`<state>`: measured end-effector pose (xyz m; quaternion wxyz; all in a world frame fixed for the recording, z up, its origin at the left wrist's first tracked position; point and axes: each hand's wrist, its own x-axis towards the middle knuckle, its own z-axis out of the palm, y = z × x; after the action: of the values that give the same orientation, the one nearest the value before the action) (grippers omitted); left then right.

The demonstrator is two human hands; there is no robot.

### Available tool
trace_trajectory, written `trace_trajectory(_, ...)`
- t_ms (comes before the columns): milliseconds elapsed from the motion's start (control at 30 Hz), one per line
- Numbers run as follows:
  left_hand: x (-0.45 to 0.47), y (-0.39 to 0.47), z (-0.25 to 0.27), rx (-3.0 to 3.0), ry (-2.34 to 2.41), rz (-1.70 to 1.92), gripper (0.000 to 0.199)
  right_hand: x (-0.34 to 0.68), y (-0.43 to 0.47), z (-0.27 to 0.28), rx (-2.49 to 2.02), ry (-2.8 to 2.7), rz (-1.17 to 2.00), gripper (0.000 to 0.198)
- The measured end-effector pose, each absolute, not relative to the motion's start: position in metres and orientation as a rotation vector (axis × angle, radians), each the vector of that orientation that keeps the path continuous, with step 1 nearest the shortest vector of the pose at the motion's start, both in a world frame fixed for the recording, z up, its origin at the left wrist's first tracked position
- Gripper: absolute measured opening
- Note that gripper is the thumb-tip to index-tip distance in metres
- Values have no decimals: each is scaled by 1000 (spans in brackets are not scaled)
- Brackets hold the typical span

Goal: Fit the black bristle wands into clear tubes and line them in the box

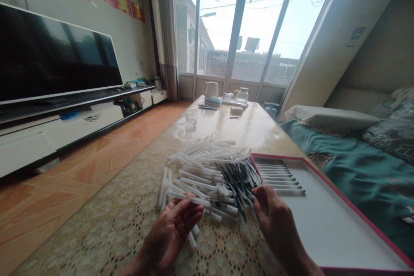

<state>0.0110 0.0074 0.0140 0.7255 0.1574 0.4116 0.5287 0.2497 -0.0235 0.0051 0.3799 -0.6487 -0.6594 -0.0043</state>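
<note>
Between the thumb and fingers of my left hand [176, 220] lies a translucent white pen barrel [190, 199], pointing right. Beneath and beyond it spreads a loose heap of similar white barrels [197, 172]. My right hand [271, 209] is closed in a pinch at the near right edge of a bundle of thin dark pen refills [236, 177]; the end of one refill seems to be in its fingertips, partly hidden. Just right of that hand is a shallow white box [336, 224] with a pink rim. Inside its far left part, several assembled-looking pens [280, 177] lie in a row.
The long table [106, 233] has a patterned cover. Toward its far end stand a drinking glass [191, 119], a kettle [211, 89] and a glass pitcher [242, 95]. A sofa with a teal cover [323, 151] runs along the right, a TV cabinet [87, 118] along the left.
</note>
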Motion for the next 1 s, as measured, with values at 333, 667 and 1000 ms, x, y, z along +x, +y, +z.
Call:
trace_trajectory(333,15,3,12,470,834,1061,13,195,-42,10,-1246,-1578,623,12)
trace_trajectory(667,18,-1,6,511,747,1011,10,185,-42,8,-1197,-1438,712,19)
trace_trajectory(1000,18,1,6,559,692,967,9,185,-42,0,-1216,-1230,934,27)
